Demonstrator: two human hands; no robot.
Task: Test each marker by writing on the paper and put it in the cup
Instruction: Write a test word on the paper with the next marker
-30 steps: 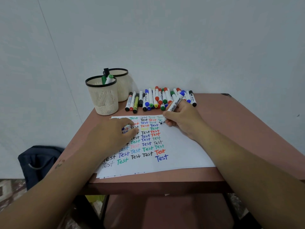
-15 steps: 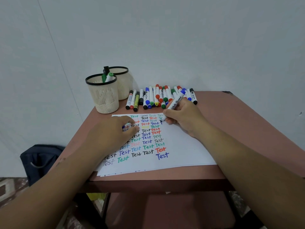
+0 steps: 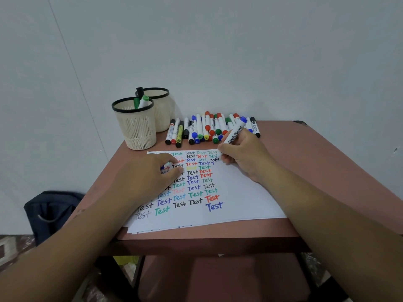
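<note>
1. My right hand (image 3: 244, 153) pinches the marker (image 3: 234, 134), tip down on the paper (image 3: 239, 199).
2. My left hand (image 3: 148, 175) presses the paper, fingers loosely bent.
3. The cup (image 3: 136, 125) stands beyond my left hand.

A reddish-brown tabletop (image 3: 305, 162) stands against a plain pale wall (image 3: 239, 51). A dark blue bag (image 3: 52, 212) lies on the patterned floor (image 3: 11, 249) at the left.

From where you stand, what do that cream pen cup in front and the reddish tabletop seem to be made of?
The cream pen cup with a black rim looks like moulded plastic, with slotted mesh walls and a matte finish. The reddish-brown tabletop looks like painted or laminated board, smooth and dull; I cannot tell which.
</note>
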